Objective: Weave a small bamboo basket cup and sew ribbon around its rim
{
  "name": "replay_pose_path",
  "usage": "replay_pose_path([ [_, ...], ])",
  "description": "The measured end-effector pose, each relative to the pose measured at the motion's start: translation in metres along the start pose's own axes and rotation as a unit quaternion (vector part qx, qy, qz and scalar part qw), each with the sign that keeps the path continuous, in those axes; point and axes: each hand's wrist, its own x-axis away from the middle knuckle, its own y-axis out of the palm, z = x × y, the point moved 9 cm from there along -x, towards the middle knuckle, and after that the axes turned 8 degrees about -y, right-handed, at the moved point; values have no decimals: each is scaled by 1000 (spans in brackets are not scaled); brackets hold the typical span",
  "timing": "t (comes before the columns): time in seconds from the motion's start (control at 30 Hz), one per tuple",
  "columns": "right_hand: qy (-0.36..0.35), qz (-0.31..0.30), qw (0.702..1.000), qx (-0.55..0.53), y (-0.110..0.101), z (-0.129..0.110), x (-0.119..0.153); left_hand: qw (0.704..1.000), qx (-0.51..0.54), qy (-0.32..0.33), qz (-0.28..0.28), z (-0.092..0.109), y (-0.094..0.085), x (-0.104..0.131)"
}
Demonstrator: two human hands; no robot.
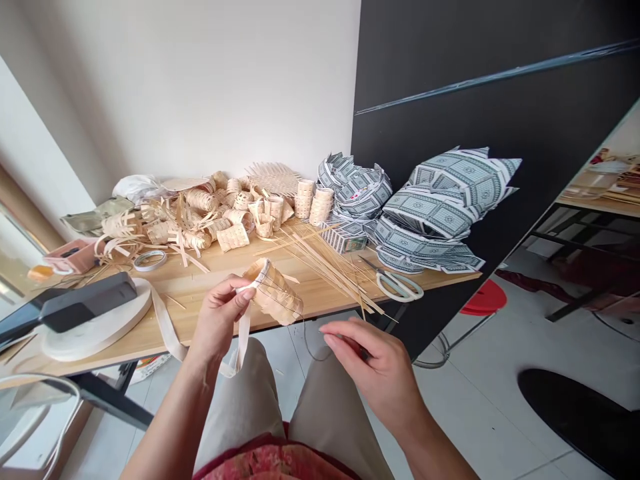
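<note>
My left hand [227, 307] pinches the rim of a small woven wood-strip basket [280, 293], tilted over the table's front edge. A cream fabric ribbon [167, 330] lies along the rim under my thumb, hangs in a loop and runs back to a wide flat roll [107, 327] on the left. A dark thread [309, 347] crosses the basket's side and sags toward my right hand [367, 353]. The right thumb and forefinger are closed together on the thread; whether a needle is between them is too small to tell.
A heap of woven baskets [233, 237] covers the table's back. White-handled scissors [400, 285] and loose thin strips [330, 267] lie to the right, before stacked playing-card bowls [435, 207]. A dark grey device [87, 300] rests on the roll. A red stool [484, 298] stands right.
</note>
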Motion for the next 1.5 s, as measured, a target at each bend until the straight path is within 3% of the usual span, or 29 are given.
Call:
replay_pose_path([
  [0.13, -37, 50, 998, -18, 12, -13, -17, 1000, 0, 14, -14, 1, 4, 2],
  [0.23, -57, 81, 995, -6, 22, -15, -22, 999, -24, 47, 5, 5, 5, 7],
  [0.47, -182, 106, 957, 201, 40, -30, -25, 986, -126, 107, 39, 11, 14, 16],
  [0.6, -167, 102, 956, 220, 42, -23, -29, 980, -154, 122, 34, 11, 16, 17],
  [0.77, -142, 80, 962, 217, 45, -15, -30, 989, -120, 84, 19, 4, 14, 16],
  [0.97, -170, 80, 946, 266, 52, -19, -25, 994, -95, 58, 6, 0, 14, 15],
  [1.17, -187, 108, 936, 279, 47, -22, -20, 994, -97, 49, 16, -1, 14, 15],
  [1.5, -176, 186, 923, 286, 19, -18, -16, 991, -118, 58, 20, -1, 14, 16],
])
